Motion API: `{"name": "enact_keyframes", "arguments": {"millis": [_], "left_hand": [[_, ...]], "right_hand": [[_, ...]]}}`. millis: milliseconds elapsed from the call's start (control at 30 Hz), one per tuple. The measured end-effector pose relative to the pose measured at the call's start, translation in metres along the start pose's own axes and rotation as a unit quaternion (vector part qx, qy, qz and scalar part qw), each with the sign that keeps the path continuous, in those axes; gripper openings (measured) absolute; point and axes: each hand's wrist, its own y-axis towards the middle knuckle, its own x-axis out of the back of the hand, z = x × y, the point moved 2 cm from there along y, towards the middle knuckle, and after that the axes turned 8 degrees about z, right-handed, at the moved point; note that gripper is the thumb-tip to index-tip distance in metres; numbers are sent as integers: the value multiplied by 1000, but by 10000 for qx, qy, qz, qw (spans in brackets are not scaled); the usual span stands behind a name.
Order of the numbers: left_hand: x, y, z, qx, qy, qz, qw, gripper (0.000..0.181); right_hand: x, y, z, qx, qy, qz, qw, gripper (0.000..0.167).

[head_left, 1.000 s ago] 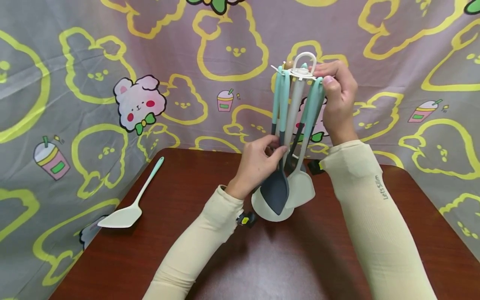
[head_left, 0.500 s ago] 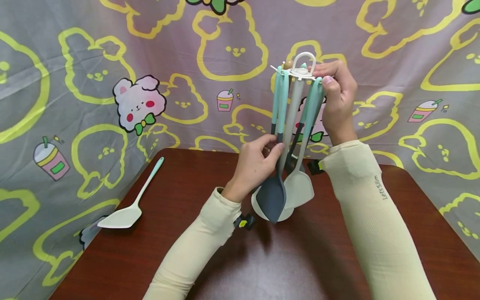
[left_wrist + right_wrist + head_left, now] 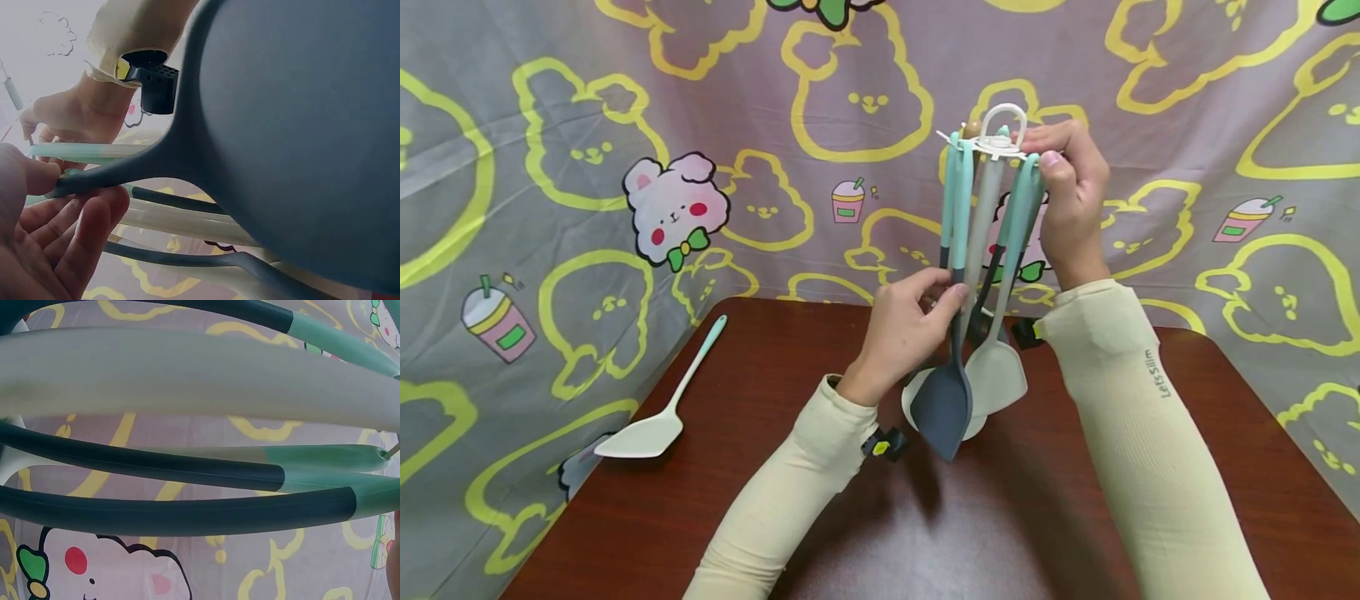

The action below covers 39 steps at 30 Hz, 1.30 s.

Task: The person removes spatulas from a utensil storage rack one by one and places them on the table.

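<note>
A white utensil rack (image 3: 987, 200) with a loop on top stands on the table, hung with several mint-handled utensils. My left hand (image 3: 895, 333) pinches the dark grey shaft of a spatula (image 3: 942, 408) between thumb and fingers. That spatula's mint handle reaches up to the rack's top ring, and its blade tilts out toward me. In the left wrist view the spatula blade (image 3: 300, 137) fills the right side. My right hand (image 3: 1075, 200) grips the rack's top edge, thumb in front beside the handle ends. A pale spatula (image 3: 997, 373) hangs on the right side.
A white turner (image 3: 643, 435) with a mint handle end lies near the left edge of the brown table (image 3: 760, 375). A patterned cloth (image 3: 872, 100) hangs behind and at the sides. Several utensil shafts (image 3: 187, 519) hang close together in the right wrist view.
The dark grey spatula's blade has swung out toward me and lower in view. My left hand has shifted slightly left with its shaft. My right hand keeps its grip on the rack.
</note>
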Motion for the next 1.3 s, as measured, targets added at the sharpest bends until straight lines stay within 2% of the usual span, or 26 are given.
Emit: {"name": "enact_keyframes", "arguments": {"millis": [233, 500, 1100, 1300], "left_hand": [[2, 0, 2, 0, -4, -14, 10000, 18], [4, -1, 2, 193, -13, -108, 9998, 17], [7, -3, 5, 341, 99, -242, 9991, 19], [7, -2, 5, 261, 27, -287, 9992, 19]], "right_hand": [[0, 0, 0, -16, 10, -15, 10000, 26], [1, -1, -1, -43, -26, -15, 10000, 26], [-2, -1, 0, -83, 15, -8, 10000, 27], [-2, 0, 1, -90, -15, 10, 10000, 28]]}}
